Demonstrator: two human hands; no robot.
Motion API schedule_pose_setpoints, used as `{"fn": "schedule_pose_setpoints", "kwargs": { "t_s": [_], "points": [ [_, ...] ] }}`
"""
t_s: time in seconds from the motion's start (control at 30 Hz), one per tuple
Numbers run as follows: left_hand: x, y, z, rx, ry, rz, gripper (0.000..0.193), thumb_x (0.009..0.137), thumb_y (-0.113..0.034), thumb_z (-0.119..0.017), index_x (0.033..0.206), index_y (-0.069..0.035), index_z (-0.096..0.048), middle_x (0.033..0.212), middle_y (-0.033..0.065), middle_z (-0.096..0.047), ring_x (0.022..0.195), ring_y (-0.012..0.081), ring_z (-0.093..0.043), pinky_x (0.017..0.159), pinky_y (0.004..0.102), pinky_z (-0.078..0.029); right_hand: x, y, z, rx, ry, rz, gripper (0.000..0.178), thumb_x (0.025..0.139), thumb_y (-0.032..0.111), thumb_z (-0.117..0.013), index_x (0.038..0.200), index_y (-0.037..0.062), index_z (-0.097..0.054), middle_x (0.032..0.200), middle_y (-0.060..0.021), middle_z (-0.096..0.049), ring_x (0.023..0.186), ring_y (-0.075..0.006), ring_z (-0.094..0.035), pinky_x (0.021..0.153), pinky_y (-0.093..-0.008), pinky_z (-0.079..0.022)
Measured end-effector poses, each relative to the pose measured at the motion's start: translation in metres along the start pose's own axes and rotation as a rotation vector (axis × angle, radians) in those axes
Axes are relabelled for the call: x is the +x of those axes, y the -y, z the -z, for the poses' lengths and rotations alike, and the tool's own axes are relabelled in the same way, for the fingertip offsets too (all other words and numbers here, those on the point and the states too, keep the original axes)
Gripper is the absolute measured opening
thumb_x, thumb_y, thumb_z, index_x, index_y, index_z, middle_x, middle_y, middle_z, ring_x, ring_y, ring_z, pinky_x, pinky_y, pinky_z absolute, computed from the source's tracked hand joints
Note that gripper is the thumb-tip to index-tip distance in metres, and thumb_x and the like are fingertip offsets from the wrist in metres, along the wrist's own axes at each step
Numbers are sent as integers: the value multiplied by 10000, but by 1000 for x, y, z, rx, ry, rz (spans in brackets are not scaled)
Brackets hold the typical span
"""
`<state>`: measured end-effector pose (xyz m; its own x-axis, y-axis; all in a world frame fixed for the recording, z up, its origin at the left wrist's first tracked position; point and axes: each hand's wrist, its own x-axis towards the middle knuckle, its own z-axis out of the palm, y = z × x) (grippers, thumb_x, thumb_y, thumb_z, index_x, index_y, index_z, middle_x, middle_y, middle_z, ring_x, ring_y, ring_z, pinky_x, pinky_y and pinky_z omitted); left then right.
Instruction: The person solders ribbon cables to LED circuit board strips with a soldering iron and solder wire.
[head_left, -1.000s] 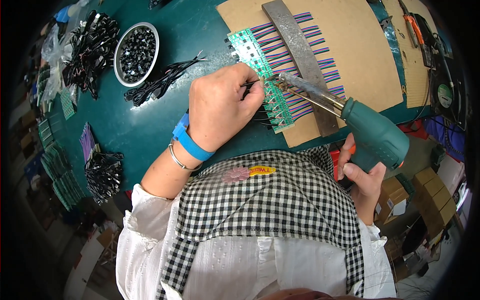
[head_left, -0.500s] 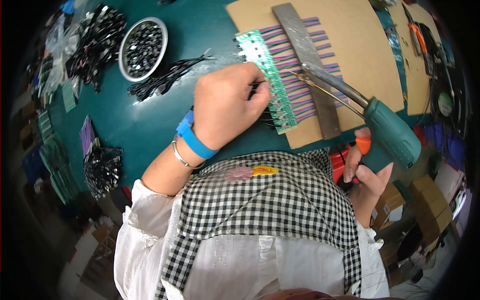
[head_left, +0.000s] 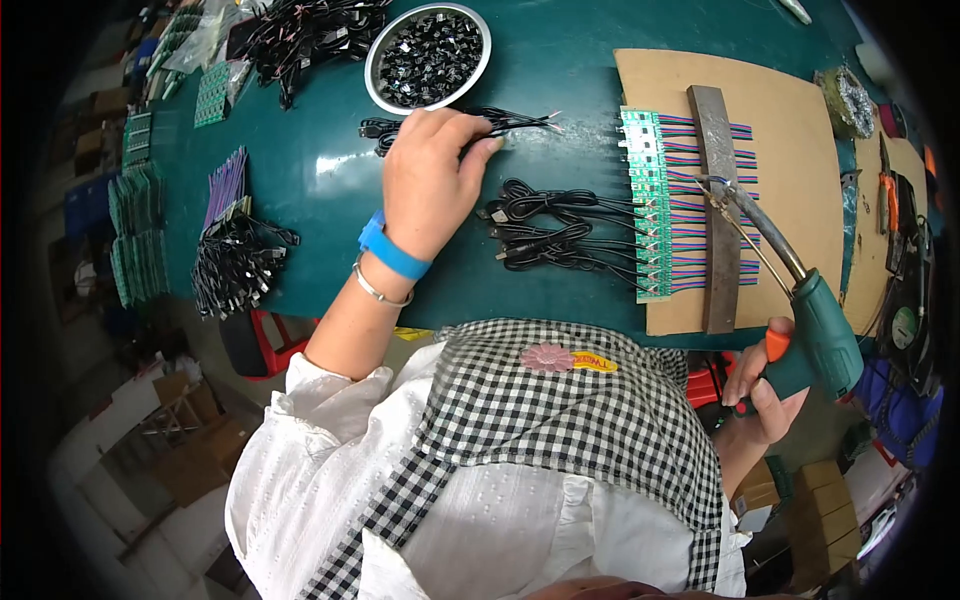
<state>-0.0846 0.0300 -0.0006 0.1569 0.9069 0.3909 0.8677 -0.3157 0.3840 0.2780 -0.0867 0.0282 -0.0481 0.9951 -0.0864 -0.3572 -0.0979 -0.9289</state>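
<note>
My left hand (head_left: 432, 180) reaches over a small pile of black USB cables (head_left: 520, 122); its thumb and forefinger stand slightly apart around the cable strands, and the other fingers are hidden. In my right hand (head_left: 765, 395) is a green soldering gun (head_left: 825, 335) with an orange trigger, gripped by the handle. Its metal tip is over the steel bar (head_left: 715, 240), near a strip of green circuit boards (head_left: 648, 200). Thin multicoloured wires run from the strip under the bar. Several coiled black cables (head_left: 550, 240) lead to the strip's left edge.
A round metal bowl (head_left: 370, 75) of small black parts stands behind my left hand. Cable bundles (head_left: 240, 260) and stacked green boards (head_left: 140, 235) lie leftward. Cardboard (head_left: 790, 130) lies beneath the bar. Pliers (head_left: 888, 200) and a solder spool lie at the far right.
My left hand has moved away from the circuit boards, leftward to the cable pile, uncovering the coiled cables. The head view has shifted. My right hand still holds the soldering gun near the bar.
</note>
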Motion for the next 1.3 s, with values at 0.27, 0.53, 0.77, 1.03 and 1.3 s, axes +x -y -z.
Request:
{"fn": "schedule_pose_setpoints", "kwargs": {
  "t_s": [0.27,0.53,0.77,1.03,1.3],
  "points": [
    [14,-11,-30,-2,44,26,129,725,-136,-741,814,-70,-674,778,45,-566,645,260,-602,553,363,-490,3,5,-8,-2,19,13,623,784,102,-674,1261,-139,-354,598,-102,-509,468,-146,-479,413,-240,-433],
    [31,-35,-9,-308,69,-91,58,808,-3,-624,836,-19,-575,771,108,-609,706,267,-588,604,347,-480,0,7,-15,-3,-87,14,639,760,87,-670,1263,-149,-353,576,-98,-496,450,-155,-482,414,-245,-421],
    [33,-85,8,-735,310,113,46,842,-7,-649,861,7,-610,736,44,-642,619,83,-591,582,209,-470,14,10,-35,-49,-191,-1,658,742,62,-649,1296,-122,-348,654,-114,-533,489,-163,-513,428,-265,-444],
    [26,-127,19,-759,367,-17,108,752,-4,-741,809,-37,-655,643,13,-582,503,55,-515,459,200,-399,45,4,-69,-152,-40,36,632,775,6,-717,1320,-72,-407,853,-152,-649,674,-153,-631,564,-230,-501],
    [25,-127,16,-717,383,-165,130,720,18,-726,820,-40,-668,619,52,-577,486,139,-542,443,257,-415,45,7,-77,-249,-53,-51,355,781,-66,-694,1091,-54,-523,859,-99,-659,738,-125,-645,622,-234,-530]
  ]
}}
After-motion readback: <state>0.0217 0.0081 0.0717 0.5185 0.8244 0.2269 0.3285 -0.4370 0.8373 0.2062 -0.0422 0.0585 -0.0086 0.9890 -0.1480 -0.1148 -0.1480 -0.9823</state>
